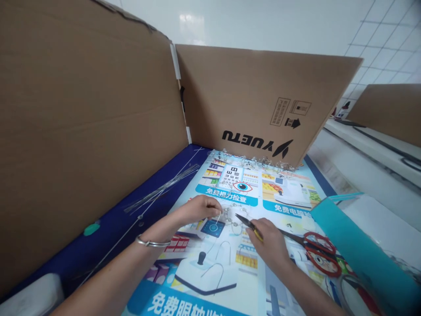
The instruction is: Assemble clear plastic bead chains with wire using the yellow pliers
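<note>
Printed poster (283, 193) covers the work surface: eye chart, eye symbol, shelf graphics, Chinese headings. Cardboard panels (82, 123) stand upright at left and rear; rear one carries an inverted "YUETU" logo (handling symbols beside it). Red-handled scissors (315, 250) lie on the poster at right, near a teal bag (358, 250). Bundle of thin wires (161, 188) on the blue border, left. White tiled wall (388, 39) behind.

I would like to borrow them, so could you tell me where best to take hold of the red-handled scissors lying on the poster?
Probably by the red-handled scissors at their two loop handles, coming from the right: the loops lie flat and free there, and the blades point left toward the right hand.
</note>
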Demonstrator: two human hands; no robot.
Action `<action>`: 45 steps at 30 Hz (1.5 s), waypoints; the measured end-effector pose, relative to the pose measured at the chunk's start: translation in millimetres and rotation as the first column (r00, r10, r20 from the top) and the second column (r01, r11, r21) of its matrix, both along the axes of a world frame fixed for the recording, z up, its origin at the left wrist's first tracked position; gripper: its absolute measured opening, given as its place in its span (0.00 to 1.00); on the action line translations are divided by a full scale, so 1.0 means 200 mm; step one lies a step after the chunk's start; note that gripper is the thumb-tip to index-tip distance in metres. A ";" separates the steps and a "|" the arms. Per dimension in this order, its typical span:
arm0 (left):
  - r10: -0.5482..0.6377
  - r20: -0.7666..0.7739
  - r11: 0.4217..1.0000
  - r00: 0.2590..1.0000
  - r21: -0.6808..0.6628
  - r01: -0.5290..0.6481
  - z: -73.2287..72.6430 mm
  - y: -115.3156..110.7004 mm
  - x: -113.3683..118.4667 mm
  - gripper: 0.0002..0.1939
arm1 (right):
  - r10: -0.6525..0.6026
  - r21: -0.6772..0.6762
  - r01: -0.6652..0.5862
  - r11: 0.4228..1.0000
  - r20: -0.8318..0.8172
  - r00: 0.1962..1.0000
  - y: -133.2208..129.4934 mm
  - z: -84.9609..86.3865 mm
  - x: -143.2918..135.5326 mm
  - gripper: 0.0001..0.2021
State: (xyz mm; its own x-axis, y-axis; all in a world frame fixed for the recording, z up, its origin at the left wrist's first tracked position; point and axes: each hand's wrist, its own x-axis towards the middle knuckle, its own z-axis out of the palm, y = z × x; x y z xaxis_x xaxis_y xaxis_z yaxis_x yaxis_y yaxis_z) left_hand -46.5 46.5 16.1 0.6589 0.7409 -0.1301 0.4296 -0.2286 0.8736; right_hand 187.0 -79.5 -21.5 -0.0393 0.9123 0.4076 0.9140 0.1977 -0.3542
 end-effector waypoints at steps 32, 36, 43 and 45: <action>-0.059 -0.699 0.860 0.713 0.327 0.391 0.07 -0.01 -0.10 0.08 | -0.071 -0.122 0.051 0.991 -0.172 0.983 0.03 0.00 0.02 0.13; -0.098 -0.720 0.835 0.687 0.316 0.450 0.11 -0.02 -0.11 0.07 | -0.088 -0.136 0.058 0.989 -0.231 0.969 0.04 0.00 0.03 0.13; -0.053 -0.746 0.789 0.664 0.377 0.486 0.15 -0.04 -0.14 0.11 | -0.062 -0.148 0.030 0.989 -0.215 0.975 0.03 0.01 0.02 0.13; 0.001 -0.741 0.792 0.671 0.410 0.452 0.15 -0.06 -0.12 0.10 | -0.060 -0.155 0.026 0.988 -0.218 0.974 0.03 0.01 0.02 0.13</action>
